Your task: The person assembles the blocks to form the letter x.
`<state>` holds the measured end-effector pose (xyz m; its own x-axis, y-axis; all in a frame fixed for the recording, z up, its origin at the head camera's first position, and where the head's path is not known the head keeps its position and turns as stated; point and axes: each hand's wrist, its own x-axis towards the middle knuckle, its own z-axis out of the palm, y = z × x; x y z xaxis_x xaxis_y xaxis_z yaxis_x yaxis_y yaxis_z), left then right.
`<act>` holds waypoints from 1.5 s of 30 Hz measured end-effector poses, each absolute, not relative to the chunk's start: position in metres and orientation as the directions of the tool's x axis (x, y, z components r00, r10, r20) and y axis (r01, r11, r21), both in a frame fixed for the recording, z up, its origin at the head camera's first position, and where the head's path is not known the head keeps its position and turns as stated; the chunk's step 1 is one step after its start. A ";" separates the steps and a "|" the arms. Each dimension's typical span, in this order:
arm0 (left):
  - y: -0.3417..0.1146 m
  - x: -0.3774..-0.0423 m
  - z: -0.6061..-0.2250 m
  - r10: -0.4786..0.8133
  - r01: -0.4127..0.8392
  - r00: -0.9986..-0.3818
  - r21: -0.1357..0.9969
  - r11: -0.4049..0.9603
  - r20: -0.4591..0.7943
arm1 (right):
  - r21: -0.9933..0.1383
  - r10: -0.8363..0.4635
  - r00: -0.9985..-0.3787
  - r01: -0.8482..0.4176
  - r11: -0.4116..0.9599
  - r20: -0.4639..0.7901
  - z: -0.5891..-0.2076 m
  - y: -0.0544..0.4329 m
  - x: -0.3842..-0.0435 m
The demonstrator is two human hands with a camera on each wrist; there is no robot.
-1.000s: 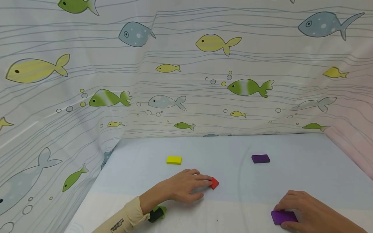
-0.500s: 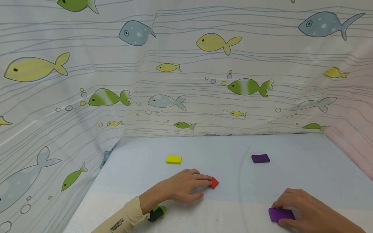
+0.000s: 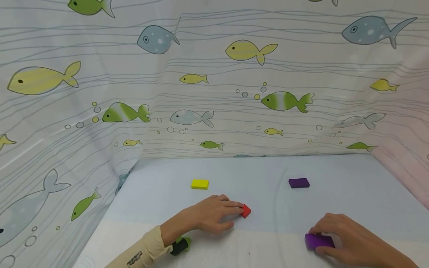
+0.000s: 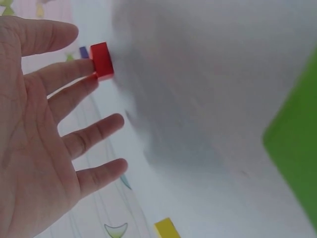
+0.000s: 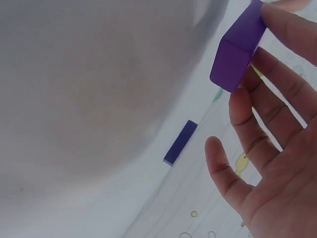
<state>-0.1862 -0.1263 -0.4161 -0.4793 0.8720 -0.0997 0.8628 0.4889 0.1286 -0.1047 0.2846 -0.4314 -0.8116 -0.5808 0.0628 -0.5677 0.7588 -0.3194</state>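
Observation:
My left hand [image 3: 214, 215] is stretched over the table, its fingers fairly straight and spread. Its index and middle fingertips touch a small red block [image 3: 246, 211], whose corner points away from them. In the left wrist view the red block [image 4: 102, 61] stands at those two fingertips, while the thumb is apart from it. My right hand [image 3: 348, 238] pinches a purple rectangular block [image 3: 319, 242] between thumb and fingers at the front right. The right wrist view shows the thumb on one side of this purple block [image 5: 237, 49] and fingers on the other.
Farther back on the table [image 3: 254, 171] lie a yellow block [image 3: 199, 184] and a dark purple block [image 3: 299, 183]. A green piece [image 3: 187, 242] sits by the left wrist, partly covered by the black wrist camera [image 3: 179, 246]. A fish-patterned curtain [image 3: 207, 93] encloses the back and sides.
The right hand has moved a little left and away from the front edge with the purple block in its grip. The left hand and red block have stayed in place.

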 end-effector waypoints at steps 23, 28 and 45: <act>-0.127 -0.185 -0.417 0.865 0.856 -0.488 0.130 0.501 -0.118 | -0.321 -0.611 -0.742 -0.670 0.669 0.276 -0.429 0.278 -0.117; -0.128 -0.186 -0.418 0.864 0.855 -0.490 0.131 0.502 -0.116 | -0.304 -0.604 -0.751 -0.661 0.686 0.268 -0.431 0.277 -0.117; -0.127 -0.186 -0.419 0.873 0.864 -0.478 0.129 0.487 -0.099 | -0.260 -0.594 -0.787 -0.617 0.743 0.168 -0.436 0.273 -0.119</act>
